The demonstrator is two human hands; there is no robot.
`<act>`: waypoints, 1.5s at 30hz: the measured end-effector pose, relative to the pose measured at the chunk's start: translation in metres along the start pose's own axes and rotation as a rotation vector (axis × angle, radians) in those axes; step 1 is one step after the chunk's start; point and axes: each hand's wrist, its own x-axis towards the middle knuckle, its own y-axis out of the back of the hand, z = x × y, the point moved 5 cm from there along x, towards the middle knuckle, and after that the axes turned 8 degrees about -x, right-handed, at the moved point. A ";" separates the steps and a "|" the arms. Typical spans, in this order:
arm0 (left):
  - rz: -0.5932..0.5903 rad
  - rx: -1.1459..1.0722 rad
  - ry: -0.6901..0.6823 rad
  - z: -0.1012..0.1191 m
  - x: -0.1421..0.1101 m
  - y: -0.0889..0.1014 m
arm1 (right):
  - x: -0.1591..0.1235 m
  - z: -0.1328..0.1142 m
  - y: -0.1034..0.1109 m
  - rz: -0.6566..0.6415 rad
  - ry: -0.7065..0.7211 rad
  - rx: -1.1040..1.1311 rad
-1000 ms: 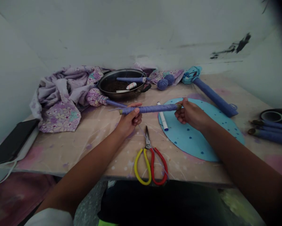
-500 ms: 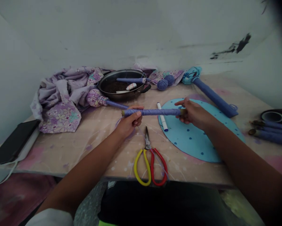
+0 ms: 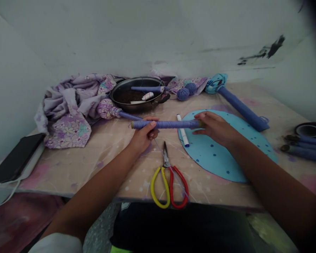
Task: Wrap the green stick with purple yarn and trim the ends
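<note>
A stick wound with purple yarn (image 3: pixel 175 124) lies level above the table, its bare ends showing. My left hand (image 3: pixel 145 135) is closed around it near the left end, thumb on top. At the other end, my right hand (image 3: pixel 213 128) has its fingers above and below the tip; the exact contact is partly hidden. A loose strand of yarn runs down from my left hand towards the scissors (image 3: pixel 166 161), which have one yellow and one red handle. Beneath my right hand are a blue spotted round sheet (image 3: pixel 218 161) and a white marker (image 3: pixel 183 131).
At the back stand a dark pan (image 3: pixel 137 105) and two balls of yarn (image 3: pixel 183 94). Bunched floral cloth (image 3: pixel 68 116) and a black phone-like slab (image 3: pixel 15 158) are on the left. Rightward lie a long purple-wrapped handle (image 3: pixel 242 109), tape (image 3: pixel 309 131) and more wrapped sticks (image 3: pixel 303 151).
The stick has shifted slightly left together with my left hand. My right hand's fingers have changed position around the end, the lower ones now straighter.
</note>
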 end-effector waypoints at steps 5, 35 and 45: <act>0.015 0.025 -0.005 0.000 0.000 0.001 | 0.001 0.008 0.000 0.009 -0.109 -0.185; 0.001 -0.013 -0.017 0.001 0.000 -0.002 | -0.004 0.007 -0.007 -0.066 -0.115 -0.346; 0.266 -0.023 -0.119 0.010 0.009 0.015 | -0.111 -0.061 -0.062 0.087 0.592 -0.961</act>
